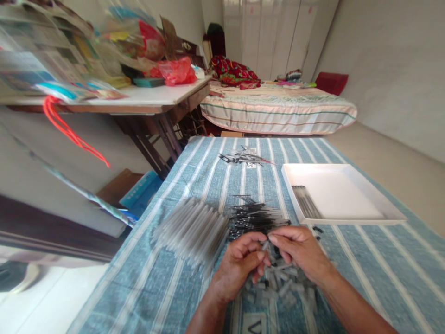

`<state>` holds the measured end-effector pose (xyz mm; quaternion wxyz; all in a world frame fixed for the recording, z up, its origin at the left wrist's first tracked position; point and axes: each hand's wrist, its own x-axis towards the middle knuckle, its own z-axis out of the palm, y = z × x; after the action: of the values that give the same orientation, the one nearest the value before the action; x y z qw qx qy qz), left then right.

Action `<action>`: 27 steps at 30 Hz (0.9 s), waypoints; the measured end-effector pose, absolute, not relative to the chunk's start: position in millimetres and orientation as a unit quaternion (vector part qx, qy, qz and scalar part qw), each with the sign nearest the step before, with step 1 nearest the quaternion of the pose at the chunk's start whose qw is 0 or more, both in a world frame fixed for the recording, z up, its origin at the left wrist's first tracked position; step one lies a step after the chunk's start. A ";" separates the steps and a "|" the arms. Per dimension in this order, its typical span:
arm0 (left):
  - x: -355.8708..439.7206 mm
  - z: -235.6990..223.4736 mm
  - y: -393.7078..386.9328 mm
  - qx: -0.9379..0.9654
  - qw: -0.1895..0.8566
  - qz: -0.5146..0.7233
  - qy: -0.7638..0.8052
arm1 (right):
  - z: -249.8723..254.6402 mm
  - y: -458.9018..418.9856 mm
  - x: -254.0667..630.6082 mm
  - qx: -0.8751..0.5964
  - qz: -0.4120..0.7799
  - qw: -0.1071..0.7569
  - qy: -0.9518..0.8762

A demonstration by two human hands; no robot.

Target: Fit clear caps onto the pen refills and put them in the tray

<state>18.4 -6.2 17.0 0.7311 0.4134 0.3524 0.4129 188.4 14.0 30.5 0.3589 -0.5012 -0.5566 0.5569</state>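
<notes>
Pen barrels point(191, 227): lay as a big fanned stack on the striped cloth point(139, 283), fwd-left of the left hand, roughly parallel; looked clear/greyish, too blurred for an exact count.

Dark rods point(253, 218): sat loose in a heap just right of the barrels, just beyond both hands; looked like refills, couldn't confirm.

Short clear pieces point(285, 285): were scattered below and between the forearms, pointing every which way; looked cap-like, w/ a few dark bits mixed in.

Left hand point(239, 264): was part-curled, w/ thumb and index nearly closed, seemingly on a small grey piece point(266, 244); had the other fingers loosely bent.

Right hand point(301, 253): was pinched thumb to index, right up against the left's fingertips, seemingly on the same piece; couldn't tell exact contact, too small.

White tray point(354, 185): stood fwd-right of the right hand, apart from it.

Pen row point(308, 202): lay side by side along the tray's left wall; judged to be the done share, a short run only.

Loose piles: judged to be the bulk left, w/ way more barrels and rods than in the row; so prob early on, exact % n/a from one view.

Dark scraps point(317, 230): lay between right hand and tray, ID unclear.

Far pile point(243, 157): sat near the cloth's far end, well apart from the hands; mostly thin dark sticks, w/ a bit of red.
</notes>
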 end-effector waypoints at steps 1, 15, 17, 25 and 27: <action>18.5 17.1 -6.1 0.415 0.730 0.412 0.353 | 29.6 13.7 188.2 -0.500 0.556 0.360 -0.558; 19.0 19.4 -8.0 0.444 0.751 0.339 0.352 | 48.0 16.0 208.1 -0.443 0.508 0.231 -0.701; 19.1 19.3 -8.9 0.455 0.756 0.319 0.347 | 56.2 17.4 213.1 -0.425 0.475 0.199 -0.744; 18.3 19.3 -10.3 0.481 0.761 0.283 0.332 | 50.2 13.6 214.3 -0.396 0.509 0.153 -0.749; 18.0 19.2 -10.0 0.486 0.755 0.284 0.335 | 45.3 11.7 213.7 -0.417 0.517 0.154 -0.731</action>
<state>18.0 -10.0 19.2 0.7554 0.4863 0.3355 0.2835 213.7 11.7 45.3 0.1544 -0.4167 -0.7315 0.5172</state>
